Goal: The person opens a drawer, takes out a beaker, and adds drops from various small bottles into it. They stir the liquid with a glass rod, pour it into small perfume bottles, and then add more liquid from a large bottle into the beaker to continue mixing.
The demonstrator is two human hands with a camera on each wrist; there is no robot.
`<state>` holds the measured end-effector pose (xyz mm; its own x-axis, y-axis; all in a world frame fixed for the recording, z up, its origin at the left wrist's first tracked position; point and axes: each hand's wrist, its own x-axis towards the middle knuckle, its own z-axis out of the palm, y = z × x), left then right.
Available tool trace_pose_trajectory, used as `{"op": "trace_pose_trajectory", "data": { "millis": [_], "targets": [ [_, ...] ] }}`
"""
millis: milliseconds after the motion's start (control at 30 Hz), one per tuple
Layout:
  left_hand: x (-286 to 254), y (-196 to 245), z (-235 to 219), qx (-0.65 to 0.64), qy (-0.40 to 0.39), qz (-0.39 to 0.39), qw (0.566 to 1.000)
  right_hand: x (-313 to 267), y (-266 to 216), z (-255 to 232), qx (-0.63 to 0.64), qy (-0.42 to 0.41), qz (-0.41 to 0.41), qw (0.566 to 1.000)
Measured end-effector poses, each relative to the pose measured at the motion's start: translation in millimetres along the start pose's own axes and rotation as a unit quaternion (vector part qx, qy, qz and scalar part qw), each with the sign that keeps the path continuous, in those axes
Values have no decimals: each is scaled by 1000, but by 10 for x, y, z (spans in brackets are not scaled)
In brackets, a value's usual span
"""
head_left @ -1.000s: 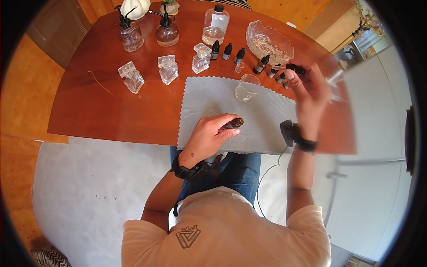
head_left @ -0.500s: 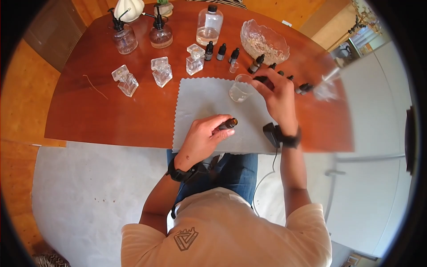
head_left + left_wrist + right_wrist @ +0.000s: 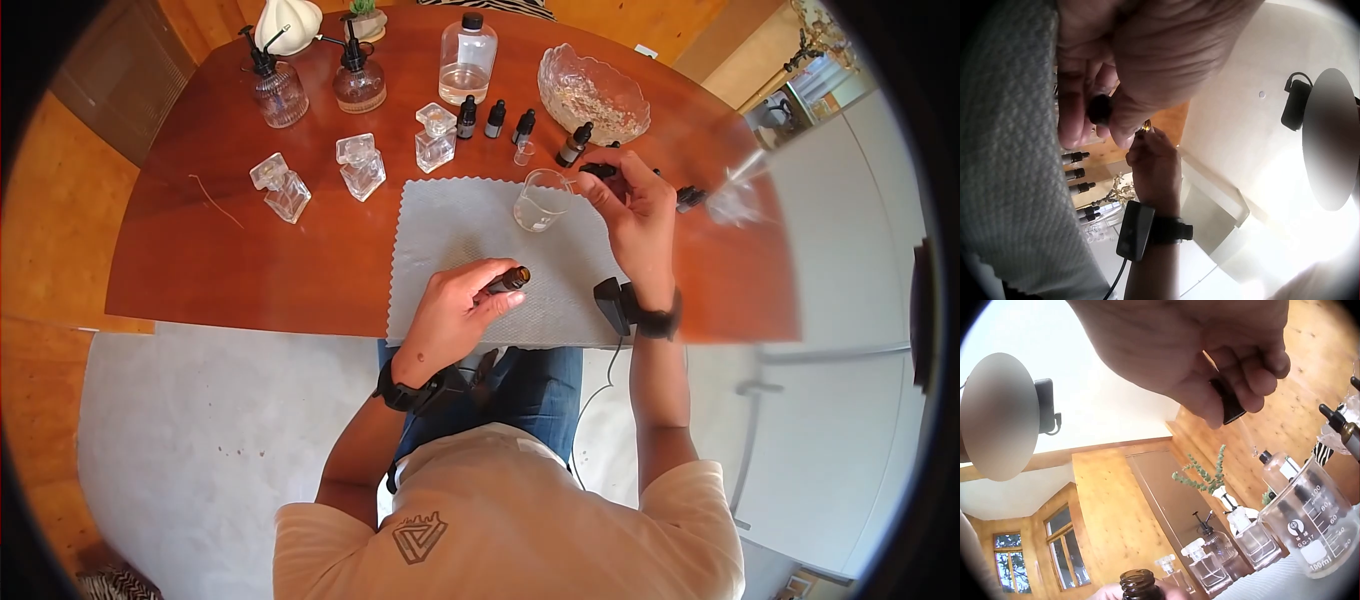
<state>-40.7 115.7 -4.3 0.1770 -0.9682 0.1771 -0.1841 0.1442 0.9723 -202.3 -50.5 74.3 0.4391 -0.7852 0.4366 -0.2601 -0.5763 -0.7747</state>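
My left hand (image 3: 452, 308) holds a small uncapped amber bottle (image 3: 511, 281) over the grey cloth, its mouth tilted up to the right; the brown threaded neck (image 3: 1138, 582) shows in the right wrist view. Between thumb and fingers, my right hand (image 3: 642, 218) pinches a black-topped dropper (image 3: 1229, 405). Its thin glass tube slants down towards a glass beaker (image 3: 541, 203), the tip close above the rim in the right wrist view. Printed graduations and "100ml" mark the beaker (image 3: 1317, 532), which stands at the cloth's back edge.
Several small dark dropper bottles (image 3: 495, 119) line up behind the cloth (image 3: 430, 240). Square perfume bottles (image 3: 361, 168) stand to the left, two pump bottles (image 3: 280, 95) behind them. At the back are a black-capped clear bottle (image 3: 467, 62) and a glass bowl (image 3: 595, 95).
My right hand has moved left with the dropper, from over the dark bottles to beside the beaker, then slowed there. The left hand keeps the amber bottle in nearly the same place.
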Motion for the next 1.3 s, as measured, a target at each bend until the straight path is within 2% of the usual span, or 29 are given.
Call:
{"op": "trace_pose_trajectory", "data": {
  "millis": [100, 200, 600, 867, 1300],
  "targets": [
    [1, -29, 10, -3, 3, 12, 1000, -15, 59, 38, 5, -9, -16, 1000],
    [4, -39, 6, -4, 2, 15, 1000, -33, -1, 23, -33, -43, 10, 998],
    [1, -24, 9, 2, 5, 9, 1000, 11, -183, -87, 32, 11, -49, 998],
    [-4, -23, 14, -1, 13, 14, 1000, 3, -391, -197, 19, 23, -54, 998],
    [3, -23, 12, -3, 11, 14, 1000, 13, -316, -182, 31, 47, -97, 994]
  ]
}}
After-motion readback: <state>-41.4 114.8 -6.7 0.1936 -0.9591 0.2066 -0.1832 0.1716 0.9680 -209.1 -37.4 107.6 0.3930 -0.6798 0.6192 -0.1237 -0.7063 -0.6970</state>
